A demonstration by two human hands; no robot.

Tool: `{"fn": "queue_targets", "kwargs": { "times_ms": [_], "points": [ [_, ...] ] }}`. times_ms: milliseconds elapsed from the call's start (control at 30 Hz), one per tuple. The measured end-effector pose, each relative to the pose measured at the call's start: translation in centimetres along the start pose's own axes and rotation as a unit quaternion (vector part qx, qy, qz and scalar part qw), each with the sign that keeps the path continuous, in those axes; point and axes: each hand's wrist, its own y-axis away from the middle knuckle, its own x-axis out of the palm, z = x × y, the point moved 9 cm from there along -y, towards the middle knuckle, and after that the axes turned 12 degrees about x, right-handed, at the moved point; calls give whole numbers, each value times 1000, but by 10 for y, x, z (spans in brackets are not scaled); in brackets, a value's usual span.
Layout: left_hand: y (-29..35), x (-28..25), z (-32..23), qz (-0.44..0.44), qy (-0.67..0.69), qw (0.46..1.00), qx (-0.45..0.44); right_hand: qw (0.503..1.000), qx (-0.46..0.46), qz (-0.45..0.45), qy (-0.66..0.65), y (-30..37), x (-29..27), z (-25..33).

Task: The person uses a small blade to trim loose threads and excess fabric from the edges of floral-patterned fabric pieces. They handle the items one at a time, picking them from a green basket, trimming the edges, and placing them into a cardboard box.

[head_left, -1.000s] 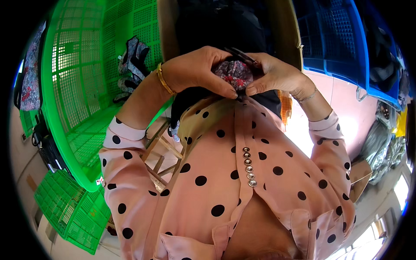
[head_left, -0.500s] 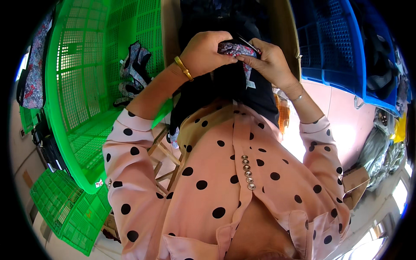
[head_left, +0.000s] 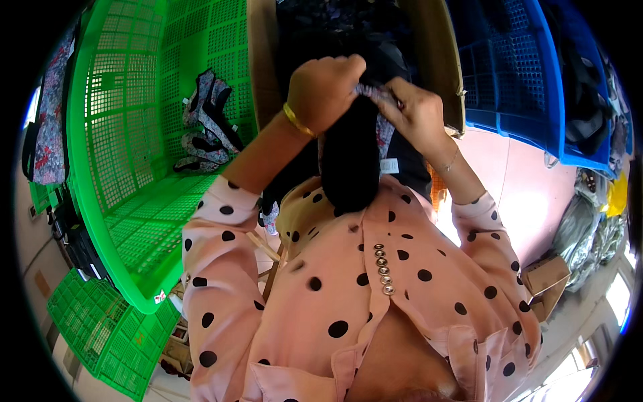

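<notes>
Between my hands is a black and floral fabric piece (head_left: 351, 151), its narrow floral edge drawn into a band. Its black part hangs down in front of me, and a white label (head_left: 390, 165) shows beside it. My left hand (head_left: 325, 90) is closed at one end of the band, its knuckles hiding the fingertips. Closed too, my right hand (head_left: 416, 112) pinches the other end between thumb and fingers. Whether a tool is also tucked in my right hand, I cannot make out.
An open cardboard box (head_left: 439, 60) with dark fabric inside stands straight ahead. On the left, a large green plastic crate (head_left: 127, 161) holds several floral and black pieces (head_left: 209, 120). At right stands a blue plastic crate (head_left: 506, 74), with wrapped clear plastic bags (head_left: 583, 228) beyond.
The fabric has swung round, its black part now hanging lower toward me. My left hand has turned and moved slightly down; a thin metallic thing near my right fingers no longer shows.
</notes>
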Motion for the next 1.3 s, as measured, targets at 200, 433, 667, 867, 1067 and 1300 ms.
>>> {"fn": "queue_targets", "kwargs": {
  "times_ms": [200,433,667,867,1067,1300],
  "points": [
    [28,7,-4,93,253,960,-72,948,90,210,-221,20,15,-22],
    [10,-15,-16,31,149,988,10,997,-14,76,-22,20,-6,1],
    [7,-6,8,-172,56,983,-41,996,-2,-90,-23,22,-16,-9],
    [10,21,8,-81,151,982,-80,917,230,41,-324,30,13,-66],
    [21,21,2,-48,153,983,-90,952,181,-8,-246,2,12,-75],
    [8,-3,-26,-55,35,998,-4,927,248,69,-273,3,28,-89]
  ]
}}
